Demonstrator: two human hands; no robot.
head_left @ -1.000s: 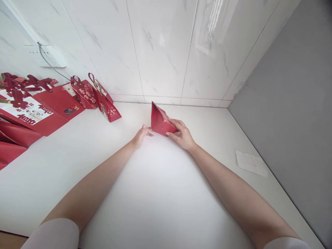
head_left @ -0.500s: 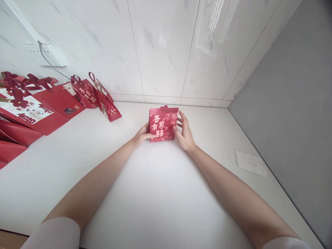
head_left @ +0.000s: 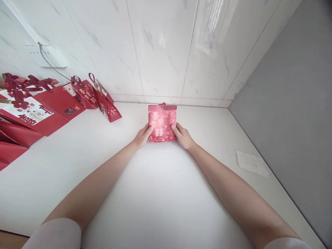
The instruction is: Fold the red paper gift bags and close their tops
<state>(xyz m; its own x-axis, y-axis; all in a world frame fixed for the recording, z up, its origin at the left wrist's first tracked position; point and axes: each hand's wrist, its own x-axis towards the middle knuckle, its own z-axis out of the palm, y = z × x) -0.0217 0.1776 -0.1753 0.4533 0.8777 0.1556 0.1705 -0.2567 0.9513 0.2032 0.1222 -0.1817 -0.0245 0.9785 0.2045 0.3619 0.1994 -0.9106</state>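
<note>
From my remote post, I look on a table, and behind it rises the wall. Before me, in the middle, is the box, between the left hand and the right hand, one at each side of it. Whether its bottom touches the table, I cannot tell. To the far left I have the bags, crowded together on the table. Between these bags and the left hand, two more boxes stand side by side, near the wall. Above the bags, on the wall, is the socket, with a cable going down behind them. To the right lies the paper, on the table, near the side surface.
</note>
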